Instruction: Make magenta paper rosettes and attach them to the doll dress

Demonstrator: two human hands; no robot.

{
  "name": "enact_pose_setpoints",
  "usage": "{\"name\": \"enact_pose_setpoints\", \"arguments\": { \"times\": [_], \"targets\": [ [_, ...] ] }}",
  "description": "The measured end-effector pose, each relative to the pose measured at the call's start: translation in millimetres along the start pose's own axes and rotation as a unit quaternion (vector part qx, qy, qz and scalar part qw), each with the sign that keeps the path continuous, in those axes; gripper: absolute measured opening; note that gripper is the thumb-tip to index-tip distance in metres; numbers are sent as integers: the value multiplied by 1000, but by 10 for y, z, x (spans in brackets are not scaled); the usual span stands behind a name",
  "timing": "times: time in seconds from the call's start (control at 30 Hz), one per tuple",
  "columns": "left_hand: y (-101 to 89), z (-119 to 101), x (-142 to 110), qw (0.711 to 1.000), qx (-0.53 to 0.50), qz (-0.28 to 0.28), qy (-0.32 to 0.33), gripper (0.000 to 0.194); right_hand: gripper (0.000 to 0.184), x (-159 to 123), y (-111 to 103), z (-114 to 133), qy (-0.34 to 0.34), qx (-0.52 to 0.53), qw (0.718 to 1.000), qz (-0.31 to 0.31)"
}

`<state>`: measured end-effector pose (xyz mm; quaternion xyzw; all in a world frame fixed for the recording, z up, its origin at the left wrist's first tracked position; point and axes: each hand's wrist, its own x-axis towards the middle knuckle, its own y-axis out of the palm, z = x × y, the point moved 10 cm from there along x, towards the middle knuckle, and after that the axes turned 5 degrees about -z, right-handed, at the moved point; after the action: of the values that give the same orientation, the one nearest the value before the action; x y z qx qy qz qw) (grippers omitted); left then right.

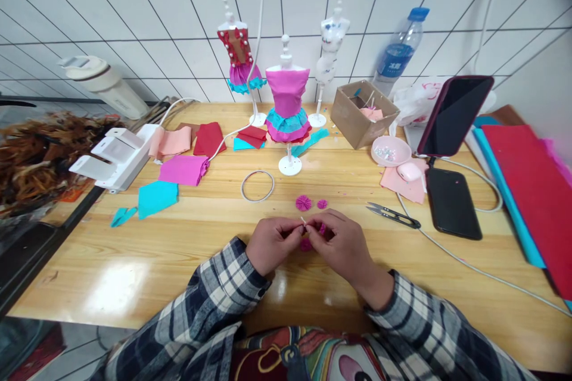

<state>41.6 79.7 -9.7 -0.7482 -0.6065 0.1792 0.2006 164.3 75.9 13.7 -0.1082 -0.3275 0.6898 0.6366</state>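
My left hand (pixel 276 243) and my right hand (pixel 342 244) meet above the table's front middle, both closed in a pinch. Between their fingertips a tiny pale sliver (pixel 303 220) pokes out, too small to name. Just beyond the fingers lie a pleated magenta fabric rosette (pixel 303 202) and a smaller one (pixel 322 204). More magenta pieces (pixel 306 244) show below and behind my fingers, partly hidden. Past them stands a mini dress form (pixel 288 95) in a magenta top with a ruffled turquoise and magenta skirt. A thin metal ring (pixel 257 186) lies left of the rosettes.
Thread snips (pixel 393 215) and a black phone (pixel 453 202) lie to the right. A bowl of beads (pixel 391 151), a cardboard box (pixel 357 122) and a propped phone (pixel 456 116) stand behind. Folded fabric (pixel 184 170) and a power strip (pixel 129 161) are left; white cables cross the table.
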Motion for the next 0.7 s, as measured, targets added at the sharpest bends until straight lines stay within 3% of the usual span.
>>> {"name": "enact_pose_setpoints", "arguments": {
  "times": [0.27, 0.43, 0.5, 0.6, 0.7],
  "targets": [
    [-12, -34, 0, 999, -40, 1, -8, 21, 2, 19, 53, -172, 92, 75, 993, 0],
    [-77, -281, -35, 993, -86, -6, 85, 20, 9, 37, 142, -334, 175, 200, 964, 14],
    [-89, -397, -63, 985, -108, 8, 131, 21, 14, 12, 245, -380, 227, 302, 925, 31],
    [-169, -534, -111, 971, -140, 0, 194, 21, 25, -65, 365, -429, 319, 449, 834, 32],
    [-233, -514, -115, 968, -136, -23, 211, 21, 35, -90, 280, -454, 368, 527, 766, -7]
  ]
}}
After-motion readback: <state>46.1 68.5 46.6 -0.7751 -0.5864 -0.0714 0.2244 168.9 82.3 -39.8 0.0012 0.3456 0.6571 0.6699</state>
